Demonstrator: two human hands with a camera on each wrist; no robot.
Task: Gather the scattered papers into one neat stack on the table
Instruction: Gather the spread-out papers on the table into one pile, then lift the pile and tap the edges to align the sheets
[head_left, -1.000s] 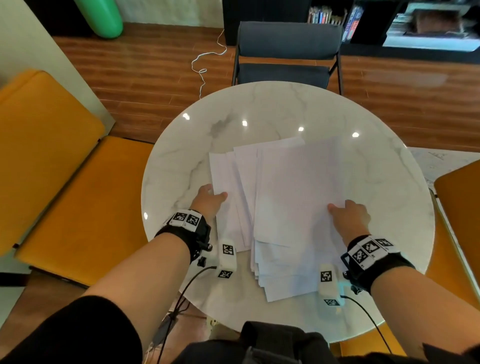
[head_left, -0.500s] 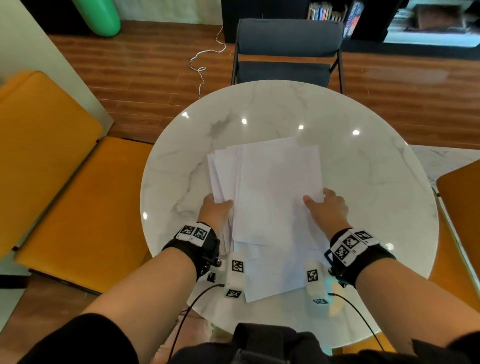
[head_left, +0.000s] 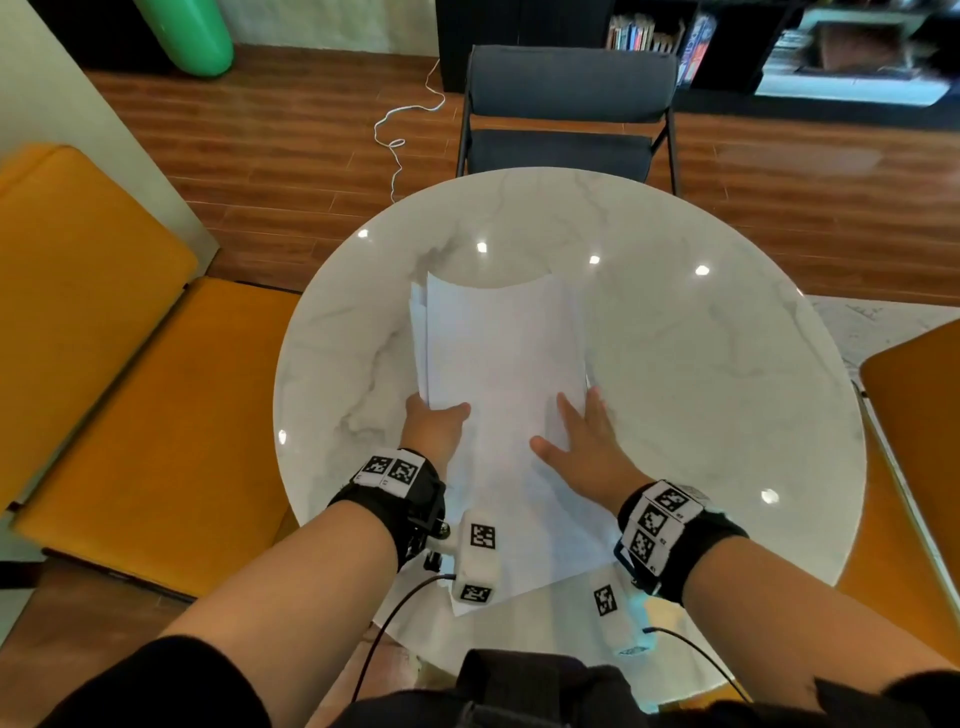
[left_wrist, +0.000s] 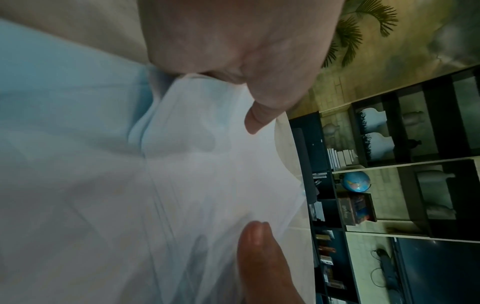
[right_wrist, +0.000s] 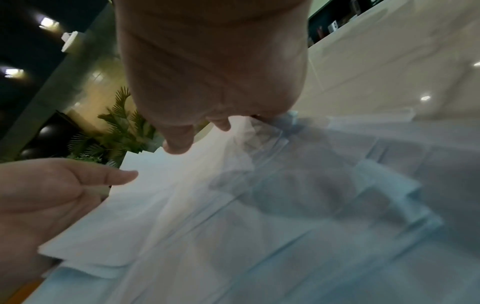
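A sheaf of white papers lies lengthwise on the round marble table, its far end bowed upward and its sheets unevenly aligned. My left hand grips the left edge, thumb on top. In the left wrist view the papers show finger shadows from beneath. My right hand holds the right edge, with thumb and forefinger over the sheets. In the right wrist view the other fingers are dark shapes under the papers.
A dark grey chair stands at the table's far side. Orange seats flank it on the left and right. A white cord trails on the wooden floor. Bookshelves line the back wall.
The spread sheets have been drawn together into one narrower sheaf. Both hands moved inward toward each other, and the far end of the papers has risen and bowed.
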